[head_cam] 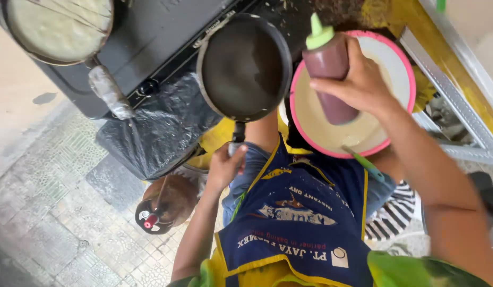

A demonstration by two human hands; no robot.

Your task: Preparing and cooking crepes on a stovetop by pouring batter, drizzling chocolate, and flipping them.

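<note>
The left hand [225,166] wraps its fingers around the handle of the round black empty frying pan [244,66] at twelve o'clock to keep it level, while the right hand [363,85] grips the soft brown squeeze bottle with a green cap [328,69] upright over the pink-rimmed bowl of pale batter [405,64] at two o'clock.

**What you are wearing**

You have on a dark blue apron [305,212] edged all round with yellow piping. Its front carries white lettering, a small white square patch and yellow-and-white printed figures. Above the apron's top edge, a blue garment [245,180] shows at your legs. Below the apron's lower corners, bright green and yellow sleeves [411,271] begin. Both your forearms are bare, with no watch, band or glove on either.
</note>
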